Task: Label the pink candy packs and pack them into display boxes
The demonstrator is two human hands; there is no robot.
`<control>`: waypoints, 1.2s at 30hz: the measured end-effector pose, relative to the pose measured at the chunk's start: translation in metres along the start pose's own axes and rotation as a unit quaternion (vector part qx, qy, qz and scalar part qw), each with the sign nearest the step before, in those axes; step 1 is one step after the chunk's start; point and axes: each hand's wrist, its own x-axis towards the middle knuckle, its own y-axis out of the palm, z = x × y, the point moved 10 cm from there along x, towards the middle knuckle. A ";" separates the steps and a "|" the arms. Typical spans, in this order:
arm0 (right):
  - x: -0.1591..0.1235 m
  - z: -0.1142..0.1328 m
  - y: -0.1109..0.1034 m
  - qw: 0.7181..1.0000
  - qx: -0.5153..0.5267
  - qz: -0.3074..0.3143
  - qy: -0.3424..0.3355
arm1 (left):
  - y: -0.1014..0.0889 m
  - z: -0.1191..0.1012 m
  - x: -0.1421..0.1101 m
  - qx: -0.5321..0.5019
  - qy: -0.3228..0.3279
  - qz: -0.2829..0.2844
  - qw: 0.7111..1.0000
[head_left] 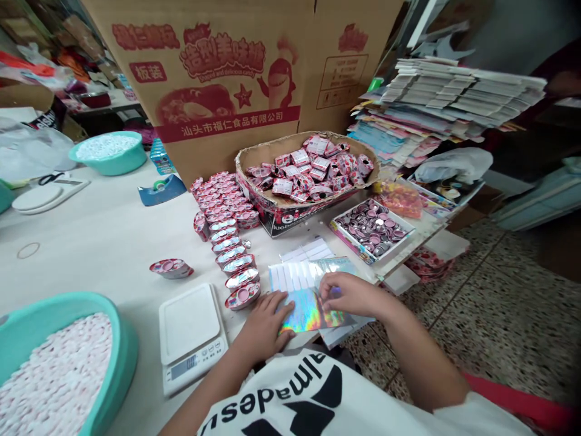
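Left hand (265, 324) and right hand (345, 293) touch a shiny holographic sheet (304, 306); left of it, a white scale (193, 333); behind it, an open carton (308, 169) of wrapped packets.

I'm in a small candy-packing workshop: shipping carton (236, 79) at twelve o'clock, candy-filled tub (59, 369) and scale (189, 324) around nine.

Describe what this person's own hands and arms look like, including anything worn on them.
The left hand and right hand are ungloved, with no ring, watch or bracelet visible. The forearms are bare. A short, off-white sleeve covers the right upper arm; the left sleeve can't be made out. The matching shirt has black lettering and shapes.
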 end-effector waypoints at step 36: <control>0.060 0.089 0.014 0.931 0.273 -0.239 -0.035 | -0.145 0.045 -0.071 0.009 -0.179 -0.353 0.918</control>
